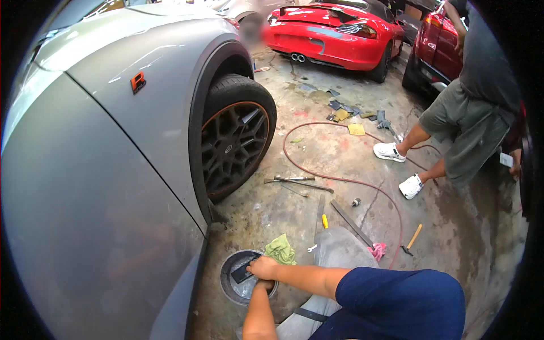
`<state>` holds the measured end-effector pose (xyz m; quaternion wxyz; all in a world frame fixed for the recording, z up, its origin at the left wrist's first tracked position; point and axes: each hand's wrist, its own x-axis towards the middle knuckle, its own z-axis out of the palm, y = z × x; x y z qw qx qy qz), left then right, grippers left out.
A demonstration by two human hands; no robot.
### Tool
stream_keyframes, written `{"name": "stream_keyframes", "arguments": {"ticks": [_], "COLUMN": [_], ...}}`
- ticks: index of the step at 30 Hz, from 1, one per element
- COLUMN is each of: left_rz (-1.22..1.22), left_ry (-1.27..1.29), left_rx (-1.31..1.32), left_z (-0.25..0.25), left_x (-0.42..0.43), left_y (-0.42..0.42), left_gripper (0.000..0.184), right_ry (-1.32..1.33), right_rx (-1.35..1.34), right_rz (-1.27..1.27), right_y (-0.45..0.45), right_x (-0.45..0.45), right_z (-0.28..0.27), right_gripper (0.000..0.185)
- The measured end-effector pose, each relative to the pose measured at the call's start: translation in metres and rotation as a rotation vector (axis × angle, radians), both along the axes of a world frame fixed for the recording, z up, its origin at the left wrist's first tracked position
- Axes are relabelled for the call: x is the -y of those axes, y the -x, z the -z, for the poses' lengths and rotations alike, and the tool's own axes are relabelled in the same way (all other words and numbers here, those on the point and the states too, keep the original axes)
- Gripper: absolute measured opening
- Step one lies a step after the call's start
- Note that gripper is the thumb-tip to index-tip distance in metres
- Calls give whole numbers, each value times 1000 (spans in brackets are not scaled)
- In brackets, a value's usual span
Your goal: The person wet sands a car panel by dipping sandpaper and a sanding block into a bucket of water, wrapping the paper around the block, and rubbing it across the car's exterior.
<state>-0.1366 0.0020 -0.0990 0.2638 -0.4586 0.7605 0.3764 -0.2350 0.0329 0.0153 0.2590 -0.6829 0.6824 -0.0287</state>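
A round grey basin (pixel 225 286) with water in it stands on the floor beside the silver car. My right hand (pixel 264 268) reaches over its rim, closed on a flat black rectangular block (pixel 240 275) inside. My left hand (pixel 265 284) is down in the basin just below the right one. Its fingers are hidden, so I cannot tell if they hold anything. A light green cloth (pixel 280 250) lies crumpled against the far rim.
A silver car (pixel 113 158) fills the left. Around lie a red hose (pixel 317 173), metal bars (pixel 306 184), a yellow-handled tool (pixel 324 221), a pink cloth (pixel 377 251) and a hammer (pixel 415 239). A person (pixel 470 113) stands at right; a red car (pixel 334 37) is behind.
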Motion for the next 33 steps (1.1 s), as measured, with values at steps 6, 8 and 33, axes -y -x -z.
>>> {"name": "stream_keyframes", "arguments": {"ticks": [6,8,33], "left_rz": [-75,-84,-94], "left_ry": [75,73,17], "left_rx": [-16,-24,-68], "left_z": [-5,-5,-1], "left_x": [11,12,5], "left_y": [-2,-1,20], "left_gripper": [53,53,53], "right_ry": [80,135,122], "right_rx": [-55,-60,-141], "right_rz": [-60,-68,-85], "right_y": [0,1,-1], "right_x": [-3,-3,-1], "right_z": [12,13,10], "right_gripper": [26,24,26]}}
